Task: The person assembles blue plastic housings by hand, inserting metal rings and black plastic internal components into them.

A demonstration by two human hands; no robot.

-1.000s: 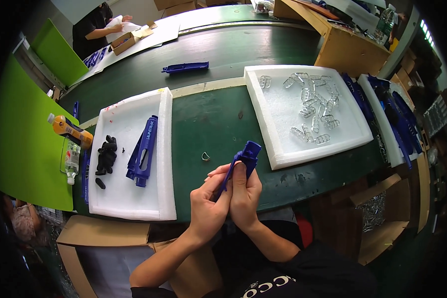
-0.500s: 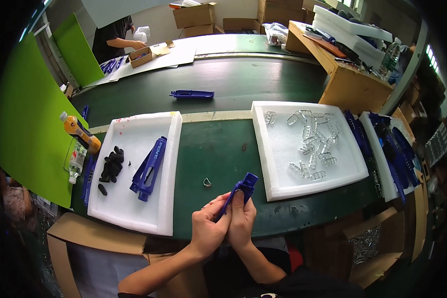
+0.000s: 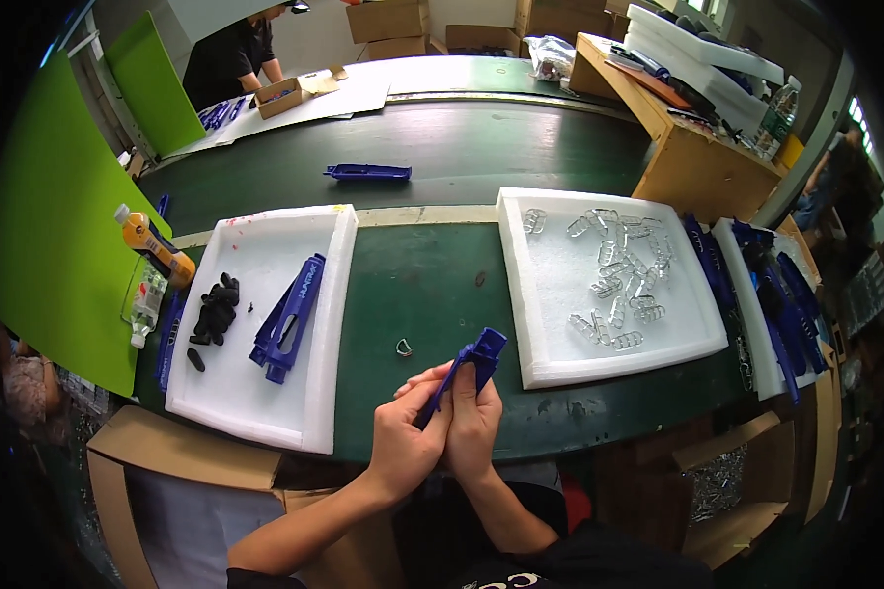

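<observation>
A long blue plastic casing [image 3: 483, 350] is gripped between both my hands in front of me, slanting up to the right. My left hand [image 3: 409, 432] wraps its lower part, fingers bent around it. My right hand [image 3: 473, 422] presses the casing with the thumb laid along it. The fingers of both hands partly hide the casing. A small clear loop-shaped piece [image 3: 405, 348] lies on the dark green table [image 3: 422, 285] just beyond my left hand. In the left white foam tray [image 3: 340, 294] rest black rubbery pieces [image 3: 214, 312] and blue casings [image 3: 291, 322].
The right foam tray [image 3: 517, 294] holds many clear plastic pieces [image 3: 614, 280]. Another blue casing [image 3: 368, 173] lies on the dark belt [image 3: 462, 147]. An orange-yellow bottle [image 3: 155, 245] stands at left. Across the belt, a person [image 3: 231, 59] leans near a small carton [image 3: 278, 98].
The view has shifted slightly. My hands keep the same hold on the blue casing. The person across the belt has leaned farther into view, and the white object near their hand no longer shows.
</observation>
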